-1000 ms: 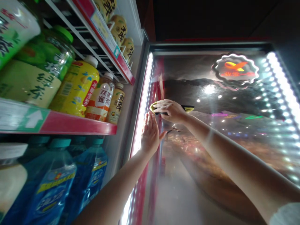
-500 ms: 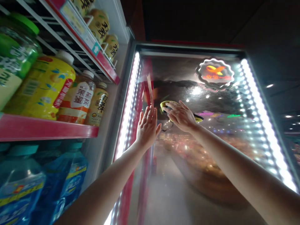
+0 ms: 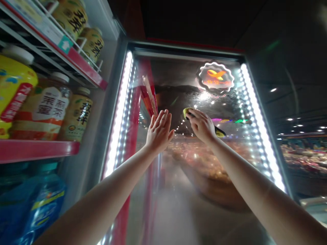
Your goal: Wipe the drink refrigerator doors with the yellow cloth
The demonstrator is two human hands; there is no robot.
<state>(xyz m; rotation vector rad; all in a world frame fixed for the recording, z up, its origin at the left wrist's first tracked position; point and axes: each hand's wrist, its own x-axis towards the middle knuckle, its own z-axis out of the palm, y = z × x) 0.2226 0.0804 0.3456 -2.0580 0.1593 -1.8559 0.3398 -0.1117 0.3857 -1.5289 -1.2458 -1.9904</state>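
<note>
My left hand (image 3: 158, 132) is raised in front of the glass door (image 3: 176, 190), palm toward it, with its fingers stretched out. It holds nothing; whether the palm presses on the glass is hard to tell. To its right, my right hand (image 3: 203, 126) is wrapped over a flat yellow-and-black pad (image 3: 220, 132) that lies against the glass. One end of the pad sticks out past the fingers at the left, the other beneath the wrist. Its middle is hidden under my hand.
Bright LED strips (image 3: 119, 112) line the door's sides. A round sign with an orange mark (image 3: 216, 78) shows in the upper glass. At left, shelves with a red front edge (image 3: 38, 150) carry tea bottles (image 3: 76, 114) and blue bottles (image 3: 46, 204). Lights and goods reflect in the glass.
The view has turned right, so shelves and door slid left in the picture. Both hands have shifted right across the glass, the right one together with the pad.
</note>
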